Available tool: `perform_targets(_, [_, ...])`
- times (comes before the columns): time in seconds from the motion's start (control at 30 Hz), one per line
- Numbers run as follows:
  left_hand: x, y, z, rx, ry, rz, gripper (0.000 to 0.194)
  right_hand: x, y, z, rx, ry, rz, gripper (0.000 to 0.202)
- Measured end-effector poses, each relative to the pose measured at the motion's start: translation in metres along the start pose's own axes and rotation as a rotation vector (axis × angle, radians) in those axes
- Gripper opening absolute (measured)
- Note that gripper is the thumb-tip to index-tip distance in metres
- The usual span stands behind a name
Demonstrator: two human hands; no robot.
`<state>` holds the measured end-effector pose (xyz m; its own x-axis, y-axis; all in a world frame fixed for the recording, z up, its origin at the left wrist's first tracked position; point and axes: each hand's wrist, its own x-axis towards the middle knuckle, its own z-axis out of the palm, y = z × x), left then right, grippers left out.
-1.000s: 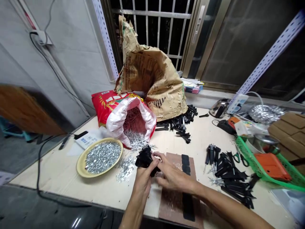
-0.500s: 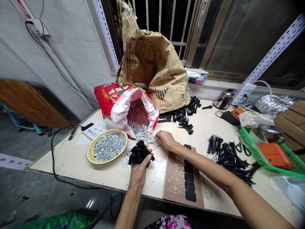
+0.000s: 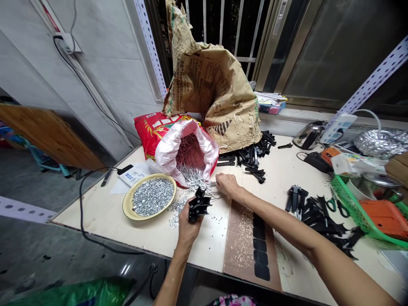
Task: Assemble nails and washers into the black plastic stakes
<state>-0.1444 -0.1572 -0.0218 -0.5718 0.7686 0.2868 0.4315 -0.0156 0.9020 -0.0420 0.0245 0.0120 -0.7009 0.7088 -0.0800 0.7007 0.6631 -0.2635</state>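
Observation:
My left hand point(image 3: 188, 225) is wrapped round a bundle of black plastic parts point(image 3: 199, 205), their notched ends facing up and right. Just beyond it, my right hand point(image 3: 227, 186) has its fingers curled at the right edge of a heap of long silvery metal pins point(image 3: 195, 177). Whatever those fingertips pinch is hidden. The pins spill from the mouth of a red and white sack point(image 3: 165, 148), with reddish-looking pins deeper inside. Loose washers point(image 3: 174, 217) lie left of my left hand, beside a yellow bowl point(image 3: 128, 209) heaped with small metal washers point(image 3: 153, 196).
A brown board point(image 3: 234, 255) with a row of black pads point(image 3: 260, 245) lies under my right forearm. More black parts point(image 3: 321, 216) are piled at right, near scissors point(image 3: 338, 207) and a green basket point(image 3: 347, 208). A torn paper sack point(image 3: 236, 114) stands behind.
The bundle in my left hand has turned so that its notched ends show, and the hand has tilted. My right hand stays by the pins. The camera view has shifted slightly.

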Motion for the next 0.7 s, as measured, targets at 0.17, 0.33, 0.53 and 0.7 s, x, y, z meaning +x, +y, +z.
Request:
perform_targets(0.17, [0.006, 0.002, -0.005, 0.088, -0.013, 0.079, 0.037, -0.020, 0.011, -0.029, 0.267, 0.033, -0.066, 0.040])
perform_targets(0.33, [0.010, 0.006, -0.002, 0.110, -0.047, 0.134, 0.036, -0.044, 0.001, -0.052, 1.191, 0.008, -0.100, 0.031])
perform_targets(0.53, [0.008, 0.007, 0.005, 0.113, -0.109, 0.109, 0.037, -0.052, -0.011, -0.054, 1.033, 0.139, -0.415, 0.019])
perform_targets(0.7, [0.009, 0.013, 0.008, 0.110, -0.151, 0.128, 0.035, -0.055, -0.012, -0.060, 0.659, 0.155, -0.486, 0.016])
